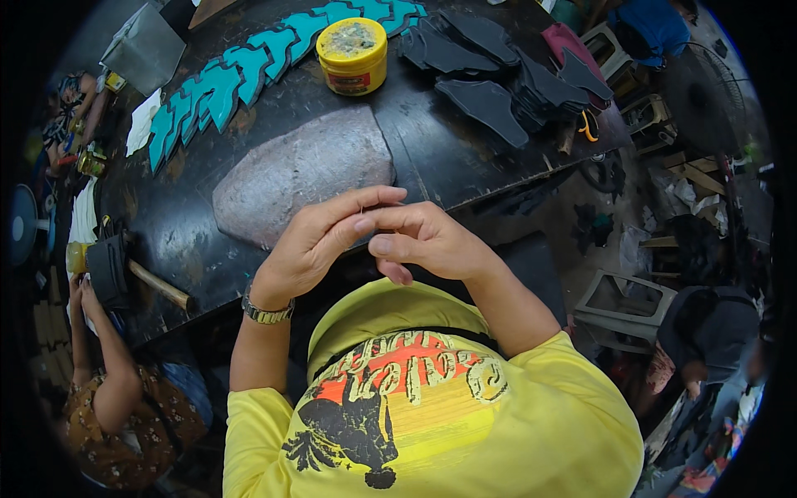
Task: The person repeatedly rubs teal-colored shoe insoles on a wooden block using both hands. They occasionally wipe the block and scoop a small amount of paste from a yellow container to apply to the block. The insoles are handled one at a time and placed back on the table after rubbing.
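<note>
Meeting near the centre of the frame, the left hand (320, 232) and the right hand (440, 241) touch at their fingers, as I observe them from my remote station. The left fingers lie together and bend gently rightward; the right thumb and forefinger stand slightly apart, and I cannot tell whether anything small is pinched between the hands. A metal-banded watch (270, 313) circles the left wrist. The nearest thing, a grey stone slab (303, 166), lies flat on the dark table (423, 158), just above and left of the hands in my view. Along the upper left I note overlapping teal pieces (217, 90); at the upper centre, a lidded yellow tub (352, 62); at the upper right, heaped black pieces (486, 108). At the left, a wooden handle (159, 285) rests on the table edge, and beside it a co-worker's hands (83, 295) reach up from the lower left.
</note>
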The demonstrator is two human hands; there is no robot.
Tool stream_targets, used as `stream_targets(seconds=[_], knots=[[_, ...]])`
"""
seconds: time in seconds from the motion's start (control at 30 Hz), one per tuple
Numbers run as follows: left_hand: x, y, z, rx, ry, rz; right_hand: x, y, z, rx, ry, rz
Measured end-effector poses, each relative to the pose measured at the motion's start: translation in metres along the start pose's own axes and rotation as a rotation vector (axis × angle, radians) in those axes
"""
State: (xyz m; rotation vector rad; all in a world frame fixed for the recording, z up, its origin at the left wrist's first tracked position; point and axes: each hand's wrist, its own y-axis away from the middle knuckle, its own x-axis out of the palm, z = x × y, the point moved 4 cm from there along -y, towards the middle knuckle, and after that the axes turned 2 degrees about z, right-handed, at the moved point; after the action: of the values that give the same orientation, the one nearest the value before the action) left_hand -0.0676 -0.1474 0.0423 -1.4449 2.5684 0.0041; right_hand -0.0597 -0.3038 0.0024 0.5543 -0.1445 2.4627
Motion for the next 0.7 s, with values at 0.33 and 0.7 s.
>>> stream_targets(seconds=[0.33, 0.7], knots=[[0.003, -0.015, 0.020, 0.174, 0.129, -0.395, -0.001, -0.005, 0.000, -0.059, -0.181, -0.056], [0.042, -0.048, 0.034, 0.202, 0.892, -0.579, 0.013, -0.046, 0.033, -0.632, 0.904, -0.496]])
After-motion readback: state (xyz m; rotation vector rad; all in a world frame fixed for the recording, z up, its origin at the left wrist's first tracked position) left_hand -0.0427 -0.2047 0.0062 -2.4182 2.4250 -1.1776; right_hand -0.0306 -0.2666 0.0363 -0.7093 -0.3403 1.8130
